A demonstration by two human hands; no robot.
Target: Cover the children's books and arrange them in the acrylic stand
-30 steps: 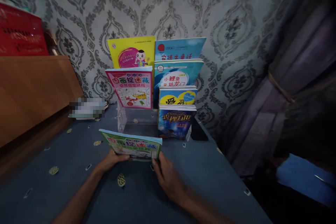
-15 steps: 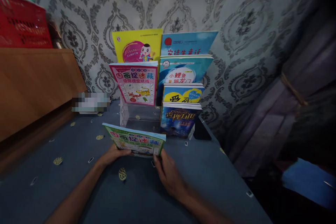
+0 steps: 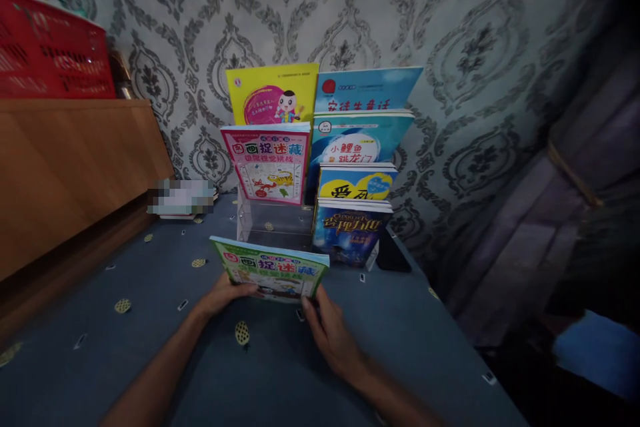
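A green-covered picture book [image 3: 273, 273] is held tilted above the table, its cover facing me. My left hand [image 3: 227, 293] grips its lower left side, thumb across the cover. At the lower right corner my right hand [image 3: 333, 330] is closed on the same book. Just behind stands a clear tiered book rack [image 3: 273, 219]. Its left side bears a pink picture book [image 3: 273, 167] with a yellow book [image 3: 273, 90] behind. On its right side are a dark blue book [image 3: 350, 233], a yellow-and-blue book [image 3: 350, 183], a teal book [image 3: 367, 137] and a blue book [image 3: 375, 87].
A dark flat object [image 3: 393, 255] lies right of the rack. Blurred books or papers [image 3: 183, 199] lie at the back left. A wooden cabinet [image 3: 80, 173] carries a red plastic basket [image 3: 60, 53]. Patterned wallpaper backs the table [image 3: 160, 333]; a tied curtain [image 3: 525, 233] hangs at right.
The view has shifted slightly, so everything sits a little further right and lower. Both hands keep hold of the green book, with little change in its place before the rack.
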